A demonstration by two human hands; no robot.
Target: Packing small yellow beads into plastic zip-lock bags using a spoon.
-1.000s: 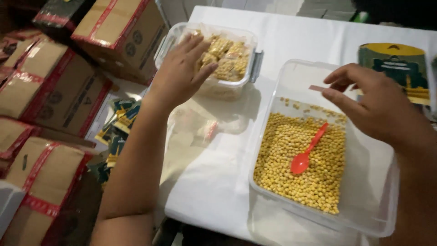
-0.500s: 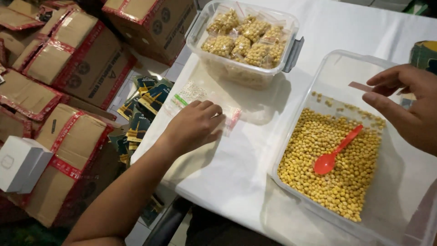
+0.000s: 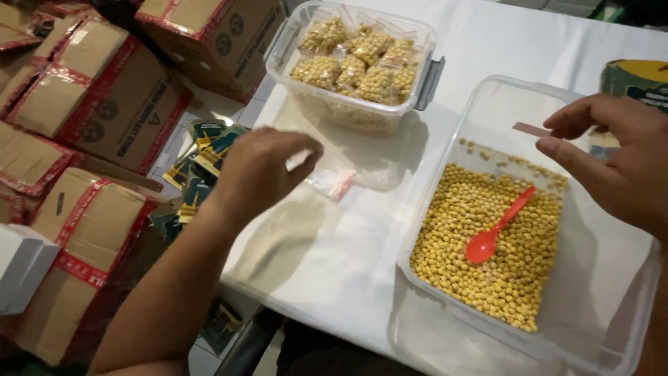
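Note:
My left hand hovers low over the white table, its fingers pinching a small clear plastic bag with a red strip that lies among other empty bags. My right hand is raised over the large clear tub, fingers apart and holding nothing. That tub holds yellow beans and a red plastic spoon. Behind my left hand stands a smaller clear container filled with several small packed bags of beans.
Cardboard boxes with red tape are stacked on the floor at the left. Dark printed packets lie between the boxes and the table edge. A yellow and dark package sits at the far right.
My left hand drew back from the small container to the empty bags on the table and took hold of one. My right hand stayed over the tub.

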